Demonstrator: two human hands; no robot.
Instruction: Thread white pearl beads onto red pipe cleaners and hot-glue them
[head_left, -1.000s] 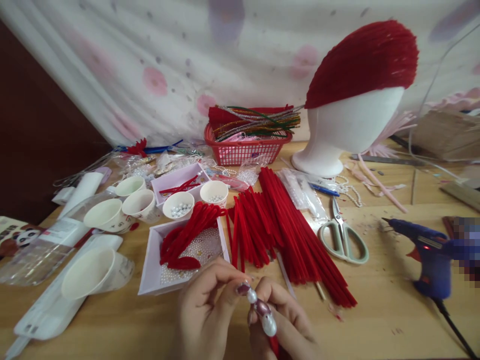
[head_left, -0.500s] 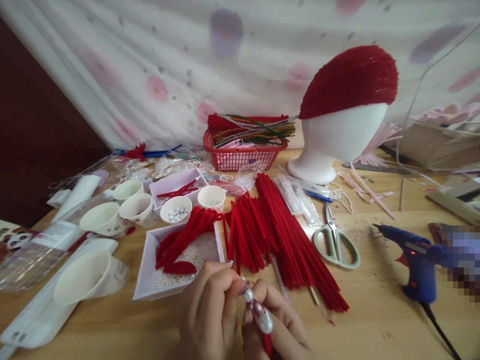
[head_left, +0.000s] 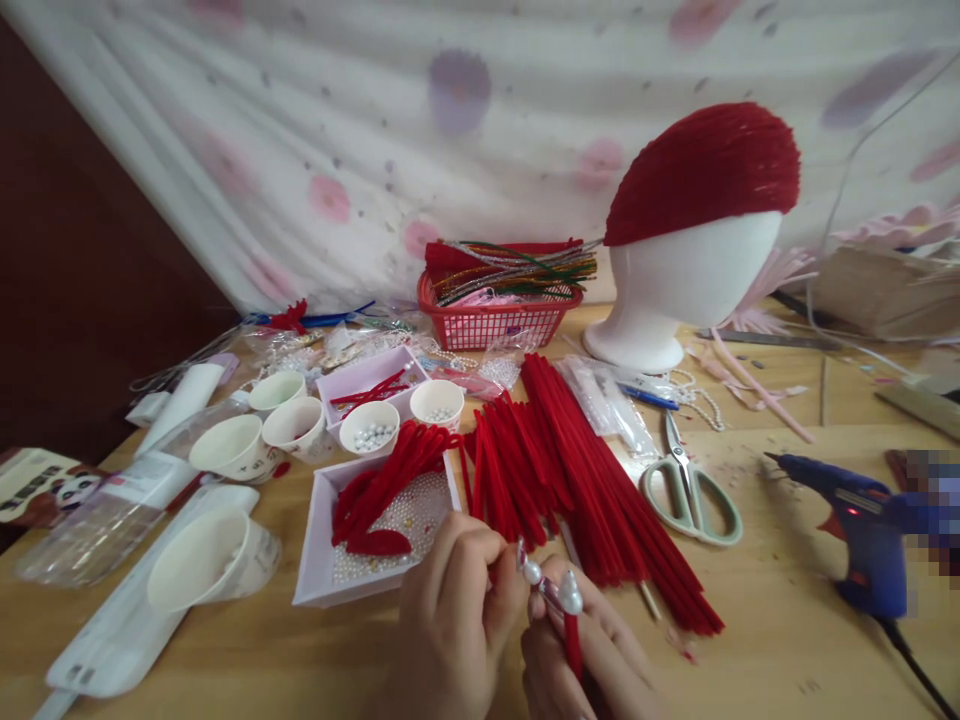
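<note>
My right hand (head_left: 592,650) is closed round a red pipe cleaner stem (head_left: 573,645), which stands upright with a white pearl tip (head_left: 571,593) on top. My left hand (head_left: 457,620) is closed in a pinch close beside it. A small pearl bead (head_left: 532,572) shows at the left fingertips, right by the right hand's fingers; how firmly it is gripped is partly hidden. Behind my left hand a white box (head_left: 322,545) holds loose pearls and bent red pipe cleaners (head_left: 390,485). Short red pipe cleaners (head_left: 510,470) and a longer bundle (head_left: 615,490) lie beyond my hands.
Scissors (head_left: 682,490) and a blue glue gun (head_left: 862,520) lie at the right. Paper cups (head_left: 214,565) stand at the left. Behind are a red basket (head_left: 499,325) and a white foam head (head_left: 675,280) with a red covering. A patterned curtain (head_left: 360,130) hangs behind.
The view has shifted, so the table things appear slightly left of where they now stand. Both hands remain together, with the stem still in the right one and slightly more upright.
</note>
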